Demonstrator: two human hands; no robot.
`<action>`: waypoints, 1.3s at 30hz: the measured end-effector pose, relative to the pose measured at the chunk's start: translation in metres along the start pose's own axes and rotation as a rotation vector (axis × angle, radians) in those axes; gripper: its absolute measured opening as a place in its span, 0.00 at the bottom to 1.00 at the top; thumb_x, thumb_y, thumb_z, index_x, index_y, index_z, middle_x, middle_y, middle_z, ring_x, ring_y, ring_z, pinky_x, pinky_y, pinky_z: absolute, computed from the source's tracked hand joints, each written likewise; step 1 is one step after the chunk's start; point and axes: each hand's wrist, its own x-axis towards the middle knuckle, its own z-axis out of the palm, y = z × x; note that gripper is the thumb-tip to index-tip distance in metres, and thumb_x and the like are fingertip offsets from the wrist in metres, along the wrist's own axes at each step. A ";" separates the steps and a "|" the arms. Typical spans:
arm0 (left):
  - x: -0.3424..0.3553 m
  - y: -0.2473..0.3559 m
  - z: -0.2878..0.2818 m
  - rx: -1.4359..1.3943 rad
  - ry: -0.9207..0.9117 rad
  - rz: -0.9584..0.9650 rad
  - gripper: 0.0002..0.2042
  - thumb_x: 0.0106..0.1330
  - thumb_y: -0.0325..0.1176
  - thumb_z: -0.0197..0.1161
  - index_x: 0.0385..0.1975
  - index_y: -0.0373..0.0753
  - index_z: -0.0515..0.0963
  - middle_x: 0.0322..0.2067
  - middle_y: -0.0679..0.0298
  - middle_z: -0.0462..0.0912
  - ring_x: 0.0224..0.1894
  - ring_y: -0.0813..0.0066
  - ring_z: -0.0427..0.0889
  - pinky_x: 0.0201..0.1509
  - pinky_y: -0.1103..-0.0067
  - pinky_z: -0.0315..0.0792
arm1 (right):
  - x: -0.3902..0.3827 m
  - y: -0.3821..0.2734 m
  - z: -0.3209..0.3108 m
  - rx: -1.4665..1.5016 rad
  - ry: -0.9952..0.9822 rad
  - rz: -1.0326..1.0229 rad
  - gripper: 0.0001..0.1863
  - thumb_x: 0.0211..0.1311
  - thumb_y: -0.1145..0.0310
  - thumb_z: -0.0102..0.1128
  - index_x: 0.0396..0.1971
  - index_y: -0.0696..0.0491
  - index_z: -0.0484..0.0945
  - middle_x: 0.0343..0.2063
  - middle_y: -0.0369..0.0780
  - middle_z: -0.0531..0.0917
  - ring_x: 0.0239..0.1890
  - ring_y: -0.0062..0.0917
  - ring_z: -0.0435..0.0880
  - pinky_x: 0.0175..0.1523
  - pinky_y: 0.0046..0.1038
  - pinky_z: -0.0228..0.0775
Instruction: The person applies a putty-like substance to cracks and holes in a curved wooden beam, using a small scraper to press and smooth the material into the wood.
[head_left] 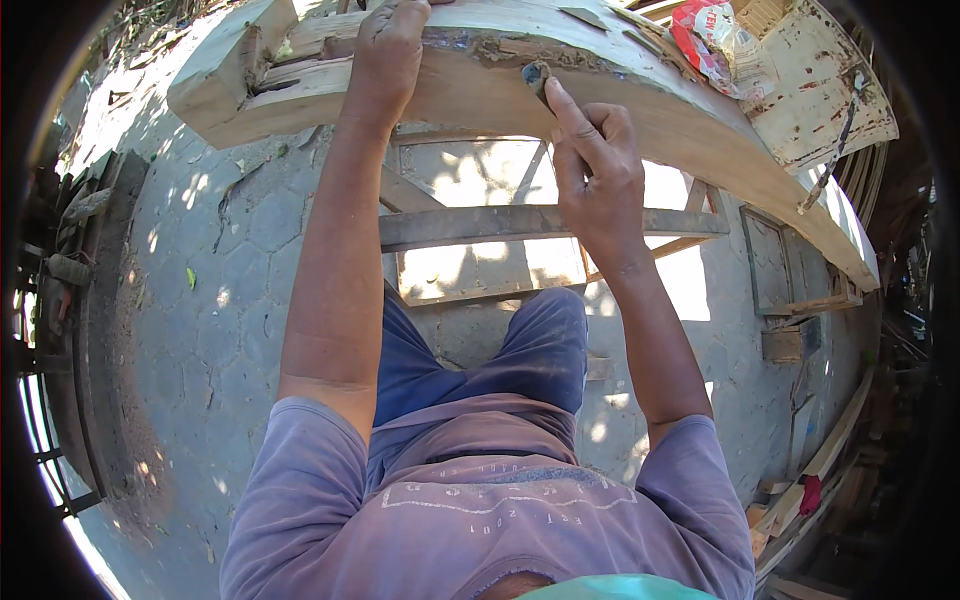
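A thick, pale wooden beam [440,92] lies across the top of the view, with a notch cut at its left end. Along its upper edge runs a rough patch smeared with brown paste [520,50]. My right hand [603,160] is closed around a small putty knife [537,82], its index finger stretched along it. The blade carries some brown stuff and meets the beam just below the patch. My left hand [393,40] is closed at the beam's upper edge, left of the patch. A dark bit shows by its fingers, but what they hold is cut off by the frame.
On the beam's right part lie a red-and-white plastic bag [712,45] and a stained board [815,95] with a thin stick [838,150] on it. Under the beam stands a wooden trestle [480,226]. Stacked timber [85,330] lines the left, and offcuts lie at the lower right.
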 end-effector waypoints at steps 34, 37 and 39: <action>-0.003 0.007 -0.006 0.124 -0.040 0.003 0.21 0.74 0.34 0.44 0.47 0.26 0.83 0.62 0.46 0.78 0.71 0.56 0.69 0.77 0.71 0.55 | 0.005 0.018 0.002 -0.719 0.015 -0.196 0.30 0.60 0.71 0.66 0.63 0.33 0.80 0.32 0.36 0.71 0.32 0.31 0.76 0.37 0.35 0.75; -0.003 0.004 -0.005 0.067 -0.013 -0.015 0.21 0.73 0.33 0.43 0.47 0.26 0.83 0.62 0.46 0.78 0.70 0.56 0.69 0.77 0.71 0.55 | 0.006 0.014 0.001 -0.701 0.023 -0.203 0.31 0.59 0.71 0.67 0.63 0.33 0.80 0.32 0.36 0.72 0.33 0.31 0.77 0.37 0.35 0.75; -0.001 -0.003 -0.007 0.065 -0.025 -0.007 0.21 0.73 0.33 0.43 0.47 0.26 0.83 0.62 0.46 0.77 0.70 0.56 0.69 0.76 0.71 0.56 | 0.004 0.011 -0.001 -0.672 0.013 -0.195 0.31 0.59 0.71 0.67 0.64 0.33 0.80 0.33 0.36 0.73 0.33 0.31 0.77 0.37 0.35 0.75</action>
